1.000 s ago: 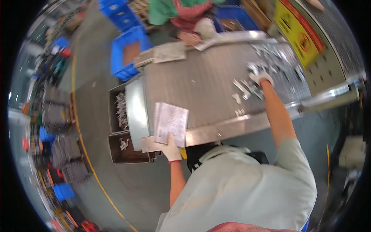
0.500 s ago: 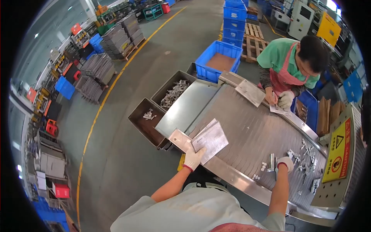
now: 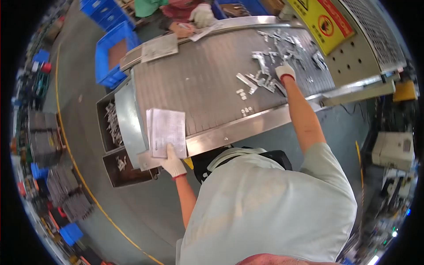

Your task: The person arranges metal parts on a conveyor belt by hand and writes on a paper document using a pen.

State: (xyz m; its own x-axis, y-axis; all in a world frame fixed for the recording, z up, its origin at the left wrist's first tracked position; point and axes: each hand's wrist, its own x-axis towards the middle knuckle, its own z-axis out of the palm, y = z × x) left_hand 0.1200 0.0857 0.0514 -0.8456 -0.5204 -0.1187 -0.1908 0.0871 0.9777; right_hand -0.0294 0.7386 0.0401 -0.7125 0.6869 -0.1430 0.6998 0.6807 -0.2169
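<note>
Head view: two dark bins stand at the worktop's (image 3: pixel 207 84) left end. The farther bin (image 3: pixel 101 128) holds a heap of small metal pieces (image 3: pixel 113 126); the nearer bin (image 3: pixel 134 176) has only a few. Beyond them, a blue crate (image 3: pixel 106 76) shows a brown bottom, and another blue tub (image 3: pixel 256 5) near the co-worker holds items too indistinct to name. The left hand (image 3: pixel 173 166) pinches printed sheets (image 3: pixel 168 132) over the worktop's near-left corner. The right hand (image 3: pixel 285 72) reaches among scattered metal parts (image 3: pixel 261 65); whether its grip is closed on one, I cannot tell.
</note>
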